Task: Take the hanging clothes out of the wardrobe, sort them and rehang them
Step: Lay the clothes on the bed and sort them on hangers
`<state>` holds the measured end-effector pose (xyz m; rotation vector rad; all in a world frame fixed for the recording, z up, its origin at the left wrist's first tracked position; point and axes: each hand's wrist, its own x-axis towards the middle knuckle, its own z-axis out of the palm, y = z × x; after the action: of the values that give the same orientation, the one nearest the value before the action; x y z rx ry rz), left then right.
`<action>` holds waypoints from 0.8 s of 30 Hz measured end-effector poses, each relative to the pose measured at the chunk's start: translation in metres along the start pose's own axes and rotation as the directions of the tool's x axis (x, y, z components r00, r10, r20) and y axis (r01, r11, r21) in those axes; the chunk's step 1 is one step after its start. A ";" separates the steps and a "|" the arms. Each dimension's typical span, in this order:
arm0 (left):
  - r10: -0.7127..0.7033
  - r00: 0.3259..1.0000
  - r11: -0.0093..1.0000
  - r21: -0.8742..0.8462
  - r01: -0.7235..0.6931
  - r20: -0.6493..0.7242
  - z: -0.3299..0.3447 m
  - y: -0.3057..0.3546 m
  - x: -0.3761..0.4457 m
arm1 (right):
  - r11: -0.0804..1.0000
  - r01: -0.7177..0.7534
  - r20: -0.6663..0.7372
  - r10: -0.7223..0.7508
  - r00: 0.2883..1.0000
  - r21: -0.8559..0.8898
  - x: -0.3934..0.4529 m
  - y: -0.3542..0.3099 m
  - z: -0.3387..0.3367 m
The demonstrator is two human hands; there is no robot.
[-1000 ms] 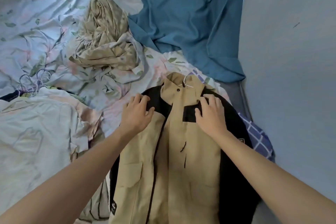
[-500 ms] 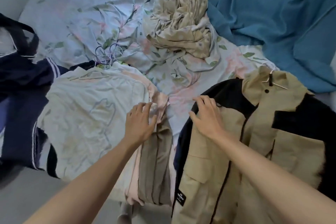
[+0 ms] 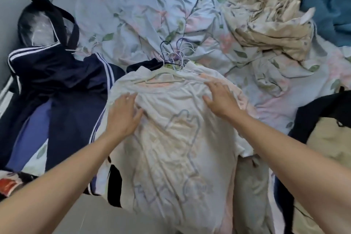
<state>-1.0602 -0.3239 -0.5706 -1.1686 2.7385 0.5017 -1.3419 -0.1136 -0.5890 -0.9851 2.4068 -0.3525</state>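
Observation:
A white T-shirt (image 3: 171, 148) with a faint outline print lies on top of a stack of hung clothes on the bed, a white hanger (image 3: 163, 76) in its neck. Several wire hanger hooks (image 3: 176, 53) bunch above the collar. My left hand (image 3: 123, 114) rests flat on the shirt's left shoulder, fingers spread. My right hand (image 3: 220, 98) lies flat on the right shoulder. A pink garment (image 3: 241, 98) peeks out beneath at the right. A navy jacket with white stripes (image 3: 57, 85) lies to the left. The beige and black jacket (image 3: 322, 129) is at the right edge.
A floral bed sheet (image 3: 144, 11) covers the bed. A crumpled beige floral cloth (image 3: 269, 20) sits at the upper right, with blue fabric (image 3: 330, 1) behind it. A dark bag with straps (image 3: 45, 19) lies at the upper left. A grey wall (image 3: 11, 1) runs along the left.
My view has swung left from the beige and black jacket to the stack. Both hands left the jacket and now rest on the white T-shirt's shoulders.

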 end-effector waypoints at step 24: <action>0.246 0.967 0.968 -0.032 -0.249 -0.067 -0.022 -0.003 0.046 | 0.959 0.057 -0.304 0.033 0.952 0.279 -0.022 -0.030 0.005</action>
<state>-1.0897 -0.3648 -0.5622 -0.8660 2.9599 0.5576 -1.3084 -0.1198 -0.5728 -0.8643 2.5234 -0.8900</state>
